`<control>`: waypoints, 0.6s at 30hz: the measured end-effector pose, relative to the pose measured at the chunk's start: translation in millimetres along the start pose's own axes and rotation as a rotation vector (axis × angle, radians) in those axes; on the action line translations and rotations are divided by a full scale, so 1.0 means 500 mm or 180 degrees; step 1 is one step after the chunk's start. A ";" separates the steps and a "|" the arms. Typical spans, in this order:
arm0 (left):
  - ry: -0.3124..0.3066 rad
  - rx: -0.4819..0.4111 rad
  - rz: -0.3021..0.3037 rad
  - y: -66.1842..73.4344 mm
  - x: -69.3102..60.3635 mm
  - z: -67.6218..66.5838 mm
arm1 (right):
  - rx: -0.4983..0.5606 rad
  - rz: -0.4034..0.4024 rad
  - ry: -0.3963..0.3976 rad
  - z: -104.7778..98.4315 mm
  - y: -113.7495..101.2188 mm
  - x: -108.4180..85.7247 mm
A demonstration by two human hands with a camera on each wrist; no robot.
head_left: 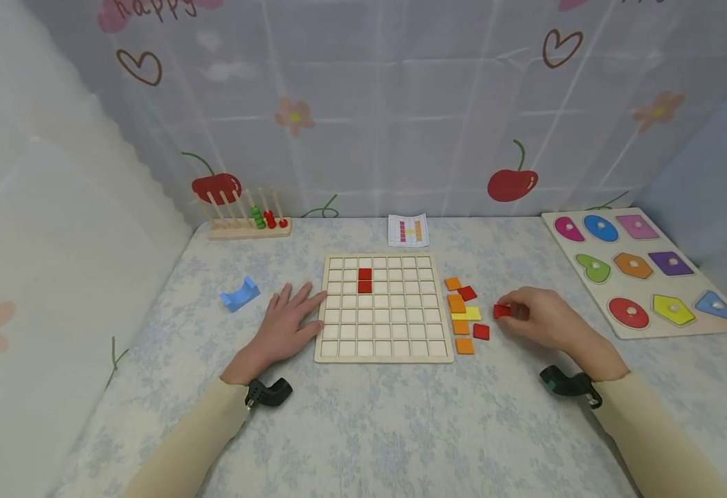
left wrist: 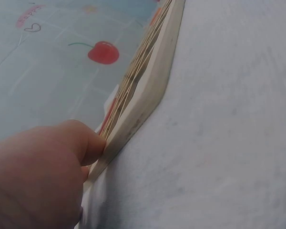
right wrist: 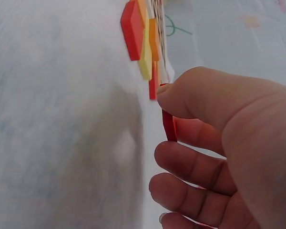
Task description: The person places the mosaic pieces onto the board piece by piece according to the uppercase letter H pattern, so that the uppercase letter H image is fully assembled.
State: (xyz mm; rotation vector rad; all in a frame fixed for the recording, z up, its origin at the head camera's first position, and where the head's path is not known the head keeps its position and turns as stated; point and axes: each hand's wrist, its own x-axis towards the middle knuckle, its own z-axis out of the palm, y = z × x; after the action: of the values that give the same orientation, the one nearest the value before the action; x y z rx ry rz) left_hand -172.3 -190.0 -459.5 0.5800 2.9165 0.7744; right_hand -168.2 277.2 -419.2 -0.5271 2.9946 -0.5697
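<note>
A wooden grid board (head_left: 384, 361) lies mid-table, with two red square tiles (head_left: 365, 281) set one above the other in its upper part. My left hand (head_left: 286, 321) rests with fingers spread against the board's left edge; in the left wrist view the thumb (left wrist: 93, 148) touches its side. Between thumb and fingers, my right hand (head_left: 540, 317) pinches a red square tile (right wrist: 168, 125), to the right of the loose tiles. Those include orange tiles (head_left: 465, 346), a yellow tile (head_left: 474, 313) and red tiles (head_left: 481, 332) beside the board's right edge.
A printed pattern card (head_left: 408, 230) lies behind the board. At back left stands a peg rack with beads (head_left: 250, 228), and a blue curved piece (head_left: 239, 295) lies nearer. A shape puzzle board (head_left: 643, 277) is at the right. A printed curtain (head_left: 388, 124) hangs behind the table.
</note>
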 end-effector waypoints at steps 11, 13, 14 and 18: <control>0.0023 -0.0020 0.0004 -0.006 -0.002 0.004 | 0.0089 -0.0356 -0.0028 0.010 -0.083 0.064; 0.0002 -0.0041 -0.0002 -0.006 -0.001 0.005 | 0.0100 -0.0416 -0.0038 0.014 -0.101 0.076; -0.0003 -0.0048 0.0001 -0.006 -0.001 0.005 | 0.0092 -0.0461 -0.0041 0.016 -0.110 0.082; -0.0001 -0.0042 0.0006 -0.006 0.001 0.004 | 0.0068 -0.0661 -0.0039 0.026 -0.148 0.104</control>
State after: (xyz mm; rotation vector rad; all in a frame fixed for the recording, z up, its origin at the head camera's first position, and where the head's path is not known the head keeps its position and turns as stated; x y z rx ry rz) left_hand -173.3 -191.3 -462.5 0.5817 2.9087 0.7931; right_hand -192.1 190.5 -403.3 -0.8433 2.9380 -0.6075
